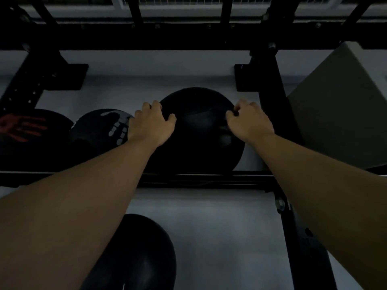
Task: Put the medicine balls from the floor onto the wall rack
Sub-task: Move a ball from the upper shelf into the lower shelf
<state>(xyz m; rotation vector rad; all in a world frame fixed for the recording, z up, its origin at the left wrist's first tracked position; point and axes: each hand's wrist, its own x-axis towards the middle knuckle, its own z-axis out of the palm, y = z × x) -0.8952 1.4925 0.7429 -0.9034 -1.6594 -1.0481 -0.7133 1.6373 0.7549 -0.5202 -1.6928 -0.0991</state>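
Dim grey wall backs everything; nearest, one black ball (134, 254) waits below the rack rail (209, 181). Beyond it, left hand (151, 124) and right hand (249, 122) clasp the medicine ball (199, 139) seated on that rail. Released off-centre, it may roll forward off, or nudge the neighbouring printed ball (100, 128).

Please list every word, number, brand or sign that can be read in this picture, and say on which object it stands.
No readable text.
Black medicine ball with white handprint: a white hand graphic only, no letters.
Black medicine ball with red handprint: a red hand graphic only.
Plain black medicine ball under both hands: faint pale smudges, too dim to read.
Black metal rack: no label visible.
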